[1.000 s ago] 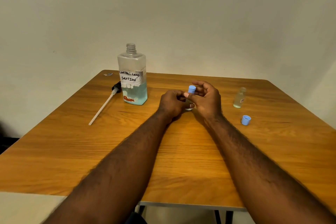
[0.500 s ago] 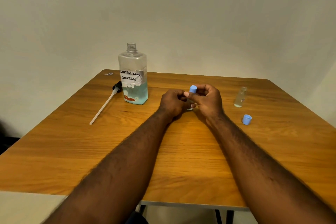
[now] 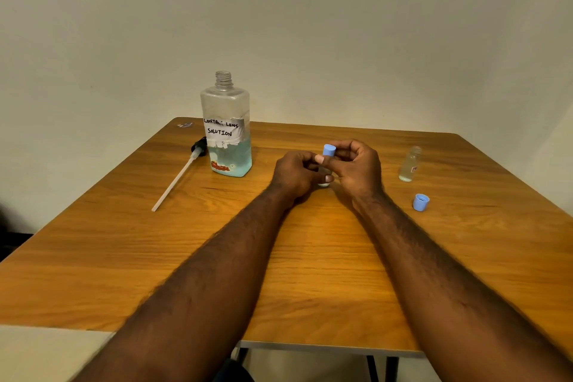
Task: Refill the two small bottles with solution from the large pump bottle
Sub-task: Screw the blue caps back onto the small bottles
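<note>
Pinching blue cap (image 3: 329, 150), right hand (image 3: 356, 167), left hand (image 3: 293, 170) gripping small bottle (image 3: 324, 184), "LENS SOLUTION" label (image 3: 221, 129)

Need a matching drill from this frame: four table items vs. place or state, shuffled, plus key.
1 large bottle
2 pump
3 loose blue cap
4 uncapped small bottle

A lying flat, left of the large bottle
B upright, far right, little clear liquid
C upright, handwritten label, blue liquid
D on the table, right side, nearest the person

Pairs: 1-C, 2-A, 3-D, 4-B

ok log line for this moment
left hand grips small bottle | right hand pinches blue cap | large bottle open | other bottle uncapped
</note>
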